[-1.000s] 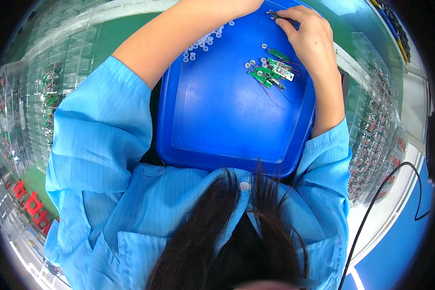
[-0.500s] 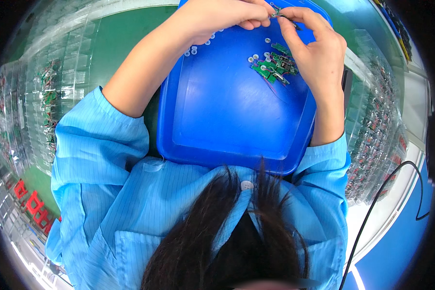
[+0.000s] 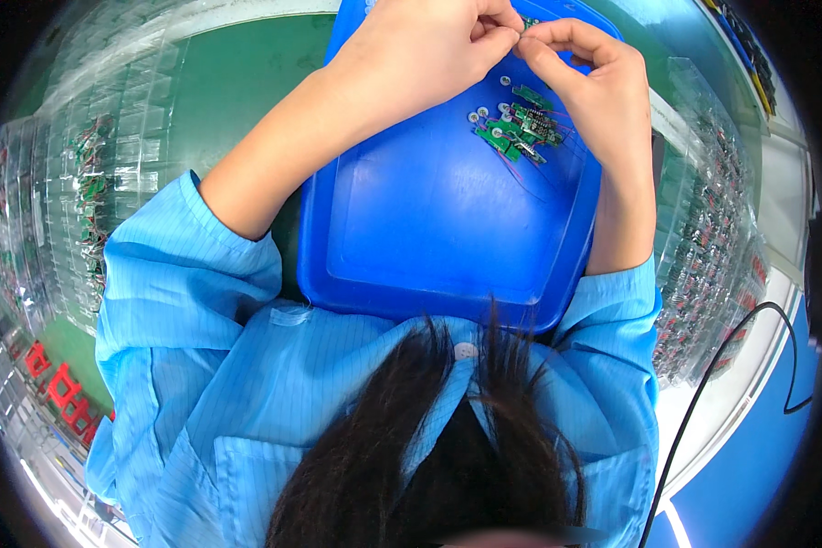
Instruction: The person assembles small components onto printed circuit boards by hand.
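Over the far side of a blue plastic tray (image 3: 447, 237), my two hands meet fingertip to fingertip. My left hand (image 3: 434, 55) is closed in a pinch; what lies in its fingertips is hidden. Thumb and forefinger of my right hand (image 3: 598, 87) are pressed together at the same spot. A bit of a small green circuit board (image 3: 529, 23) shows between the fingers, most of it covered. In the tray below my right hand lies a loose pile of green circuit boards (image 3: 521, 128) with thin wires and small white round parts (image 3: 483, 112).
Clear plastic trays of boards (image 3: 96, 192) stand on the green table (image 3: 219, 91) at left. More packed trays (image 3: 712, 237) line the right side. Red parts (image 3: 64, 388) lie at the lower left. A black cable (image 3: 703, 384) loops down at the right.
My left hand has shifted slightly lower and turned, now covering the white round parts at the tray's far left. The piece between my fingertips is more hidden. My right hand has barely moved.
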`<state>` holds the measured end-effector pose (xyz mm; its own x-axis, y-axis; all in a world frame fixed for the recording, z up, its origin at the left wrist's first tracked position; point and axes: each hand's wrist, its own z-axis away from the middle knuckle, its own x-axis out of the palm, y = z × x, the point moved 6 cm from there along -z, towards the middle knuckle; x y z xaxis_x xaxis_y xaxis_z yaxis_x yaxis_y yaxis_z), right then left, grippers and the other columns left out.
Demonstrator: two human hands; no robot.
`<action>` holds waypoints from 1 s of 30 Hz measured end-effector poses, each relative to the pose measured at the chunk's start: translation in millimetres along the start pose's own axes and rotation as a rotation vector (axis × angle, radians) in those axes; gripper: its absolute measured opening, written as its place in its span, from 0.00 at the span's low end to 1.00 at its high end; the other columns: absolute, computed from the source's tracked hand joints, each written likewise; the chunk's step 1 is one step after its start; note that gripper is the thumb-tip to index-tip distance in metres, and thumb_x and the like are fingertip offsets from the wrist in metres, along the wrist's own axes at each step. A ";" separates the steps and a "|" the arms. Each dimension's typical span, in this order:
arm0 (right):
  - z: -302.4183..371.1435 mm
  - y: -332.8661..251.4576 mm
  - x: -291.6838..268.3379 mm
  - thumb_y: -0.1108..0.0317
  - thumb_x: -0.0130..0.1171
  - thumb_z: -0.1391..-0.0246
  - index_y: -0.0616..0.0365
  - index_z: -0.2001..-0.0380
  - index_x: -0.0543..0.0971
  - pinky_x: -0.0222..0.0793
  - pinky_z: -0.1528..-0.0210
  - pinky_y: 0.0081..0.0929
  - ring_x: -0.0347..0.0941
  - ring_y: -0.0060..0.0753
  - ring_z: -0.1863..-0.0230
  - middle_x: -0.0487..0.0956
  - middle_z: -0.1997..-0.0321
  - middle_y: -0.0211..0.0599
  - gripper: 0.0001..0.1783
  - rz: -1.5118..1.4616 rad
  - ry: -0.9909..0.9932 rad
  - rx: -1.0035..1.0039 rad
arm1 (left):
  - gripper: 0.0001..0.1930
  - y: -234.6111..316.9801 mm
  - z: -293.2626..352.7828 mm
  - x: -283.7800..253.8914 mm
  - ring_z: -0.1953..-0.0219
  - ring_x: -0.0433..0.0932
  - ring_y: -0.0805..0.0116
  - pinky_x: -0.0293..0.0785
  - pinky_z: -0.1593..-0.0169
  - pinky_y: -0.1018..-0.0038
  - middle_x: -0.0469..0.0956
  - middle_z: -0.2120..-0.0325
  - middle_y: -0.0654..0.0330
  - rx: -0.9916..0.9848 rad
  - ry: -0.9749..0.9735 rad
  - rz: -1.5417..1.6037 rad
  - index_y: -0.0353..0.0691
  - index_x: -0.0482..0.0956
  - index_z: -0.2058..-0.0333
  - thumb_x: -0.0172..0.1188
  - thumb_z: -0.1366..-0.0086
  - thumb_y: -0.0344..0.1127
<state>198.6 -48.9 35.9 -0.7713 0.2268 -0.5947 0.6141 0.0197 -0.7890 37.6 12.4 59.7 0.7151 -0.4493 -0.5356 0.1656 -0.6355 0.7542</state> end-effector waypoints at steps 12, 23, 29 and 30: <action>11.3 -47.7 -11.9 0.75 0.65 0.52 0.62 0.75 0.80 0.71 0.61 0.25 0.78 0.28 0.69 0.82 0.74 0.36 0.03 0.169 0.250 -0.203 | 0.10 -62.4 5.3 31.8 0.64 0.80 0.75 0.78 0.56 0.81 0.85 0.62 0.57 -0.602 -0.226 1.071 0.29 0.84 0.54 0.65 0.32 0.28; 14.0 -53.4 -7.8 0.74 0.65 0.52 0.61 0.75 0.80 0.70 0.57 0.29 0.77 0.32 0.66 0.81 0.75 0.36 0.03 0.130 0.244 -0.169 | 0.11 -58.6 3.2 33.0 0.64 0.80 0.75 0.78 0.56 0.81 0.85 0.62 0.57 -0.583 -0.277 1.157 0.30 0.84 0.54 0.66 0.34 0.27; 12.6 -30.9 -7.5 0.72 0.69 0.49 0.56 0.70 0.85 0.72 0.50 0.26 0.78 0.29 0.57 0.85 0.68 0.30 0.03 0.264 0.291 -0.283 | 0.09 -60.5 3.1 34.4 0.66 0.80 0.77 0.76 0.58 0.81 0.85 0.66 0.60 -0.493 -0.247 1.017 0.32 0.86 0.57 0.65 0.32 0.30; 13.8 -32.2 -7.1 0.72 0.69 0.49 0.56 0.70 0.85 0.72 0.50 0.26 0.78 0.29 0.57 0.85 0.68 0.30 0.03 0.266 0.293 -0.290 | 0.09 -59.5 3.5 35.8 0.66 0.80 0.77 0.76 0.58 0.81 0.85 0.66 0.60 -0.486 -0.243 1.015 0.32 0.86 0.57 0.65 0.32 0.30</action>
<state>182.0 -64.6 63.5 -0.5272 0.5245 -0.6686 0.8370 0.1850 -0.5149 51.0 31.9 -5.7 0.5277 -0.7584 0.3827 -0.1292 0.3736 0.9186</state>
